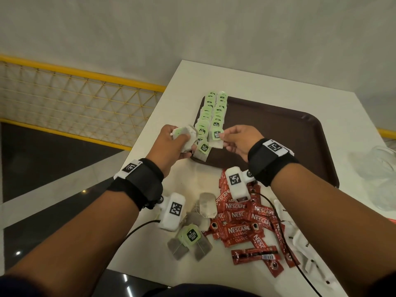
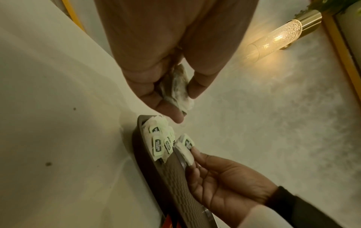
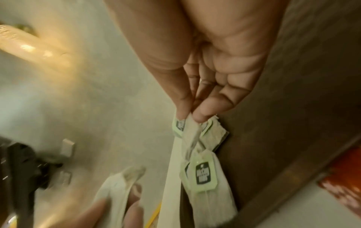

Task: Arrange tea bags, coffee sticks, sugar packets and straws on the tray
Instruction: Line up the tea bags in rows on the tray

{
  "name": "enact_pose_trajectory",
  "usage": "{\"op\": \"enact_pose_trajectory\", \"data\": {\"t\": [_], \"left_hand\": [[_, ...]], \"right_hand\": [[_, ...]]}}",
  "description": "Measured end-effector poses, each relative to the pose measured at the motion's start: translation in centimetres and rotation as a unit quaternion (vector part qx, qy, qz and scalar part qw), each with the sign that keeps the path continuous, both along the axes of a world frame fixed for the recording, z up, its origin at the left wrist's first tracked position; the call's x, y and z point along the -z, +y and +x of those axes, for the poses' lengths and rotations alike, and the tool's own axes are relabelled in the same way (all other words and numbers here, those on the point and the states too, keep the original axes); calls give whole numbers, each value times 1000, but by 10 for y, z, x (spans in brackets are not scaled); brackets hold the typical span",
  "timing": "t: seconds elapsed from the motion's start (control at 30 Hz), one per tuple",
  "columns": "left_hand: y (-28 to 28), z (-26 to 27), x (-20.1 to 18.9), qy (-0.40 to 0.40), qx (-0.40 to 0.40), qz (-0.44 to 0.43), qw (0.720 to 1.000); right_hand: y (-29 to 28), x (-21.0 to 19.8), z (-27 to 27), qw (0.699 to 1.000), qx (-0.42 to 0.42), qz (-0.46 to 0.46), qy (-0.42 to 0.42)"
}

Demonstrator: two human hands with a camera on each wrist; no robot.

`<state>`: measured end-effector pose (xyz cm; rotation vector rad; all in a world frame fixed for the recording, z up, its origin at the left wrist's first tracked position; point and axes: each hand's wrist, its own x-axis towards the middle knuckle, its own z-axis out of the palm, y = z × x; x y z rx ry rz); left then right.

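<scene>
A brown tray lies on the white table. Two rows of green-tagged tea bags run along the tray's left edge. My left hand grips a small bunch of tea bags just left of the tray's near corner; in the left wrist view that bunch sits between thumb and fingers. My right hand pinches one tea bag at the near end of the right row; the right wrist view shows its bag between the fingertips.
Loose tea bags, red coffee sticks and white packets lie on the table in front of the tray. A clear plastic bag lies at the right. A yellow mesh railing stands left of the table.
</scene>
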<state>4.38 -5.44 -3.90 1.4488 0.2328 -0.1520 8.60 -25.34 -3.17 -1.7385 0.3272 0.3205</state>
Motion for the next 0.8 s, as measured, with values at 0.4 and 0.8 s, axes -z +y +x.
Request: {"op": "enact_pose_trajectory", "data": {"t": [0.4, 0.8], "left_hand": [[9, -7, 10, 6, -8, -11, 1000], [8, -5, 12, 13, -4, -3, 1000]], "right_hand": [[14, 0, 31, 985, -6, -87, 148], [17, 0, 36, 978, -9, -135, 156]]}}
